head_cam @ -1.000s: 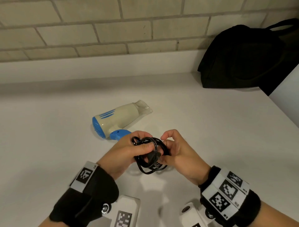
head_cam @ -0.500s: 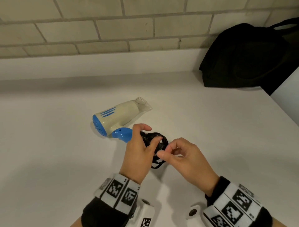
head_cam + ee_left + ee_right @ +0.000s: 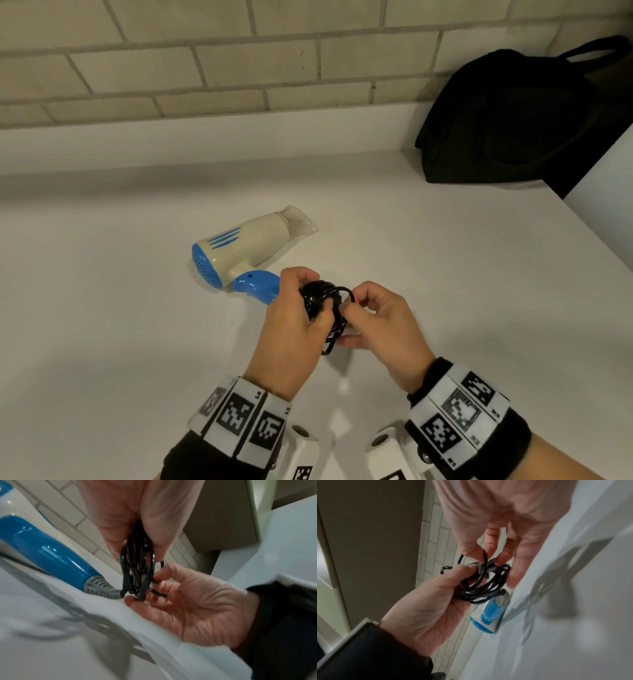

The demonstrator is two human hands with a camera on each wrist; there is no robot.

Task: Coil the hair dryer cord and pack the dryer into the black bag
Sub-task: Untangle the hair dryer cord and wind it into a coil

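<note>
The cream-and-blue plastic hair dryer lies on the white counter. Beside its handle, the left hand grips the bundled glossy black cord; the right hand pinches 1 loop. Coiling looks nearly done; packing remains. The soft black fabric bag sits far right, its opening unseen.

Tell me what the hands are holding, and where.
Left hand grips the coiled black cord around its loops; right hand pinches its loose end.

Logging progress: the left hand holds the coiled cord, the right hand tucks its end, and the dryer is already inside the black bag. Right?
Not quite. The dryer lies on the white counter, outside the black bag, as the head view shows. The left hand holds the coiled cord; the right hand works its end.
</note>
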